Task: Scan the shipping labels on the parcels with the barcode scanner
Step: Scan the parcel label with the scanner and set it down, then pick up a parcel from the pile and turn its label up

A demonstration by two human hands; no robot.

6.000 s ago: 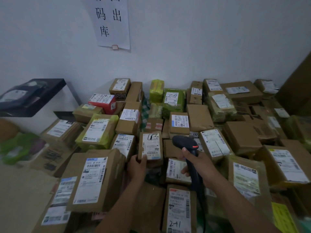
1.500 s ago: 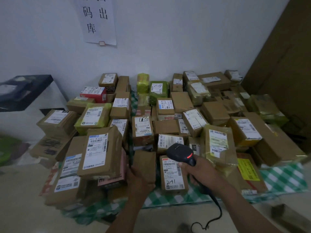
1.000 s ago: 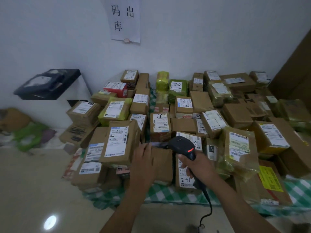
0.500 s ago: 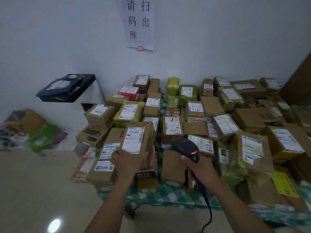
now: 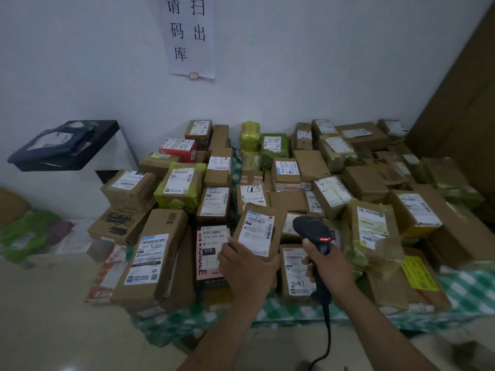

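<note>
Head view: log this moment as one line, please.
step: label scan | left hand: holds brown parcel, label facing camera | right hand: grips scanner beside parcel | red light: lit

Parcel pickup depot: labelled parcels (image 5: 171, 253) heaped on table, wall notice (image 5: 188, 36).

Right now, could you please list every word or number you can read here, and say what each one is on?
"请扫码出库": paper sign on the wall.
"070": pink parcel.
"2-11", handwritten: front parcel label.
"192": small tag.
"中": large box label.
Parcel in the left hand and all other labels: print too small to read.
</note>
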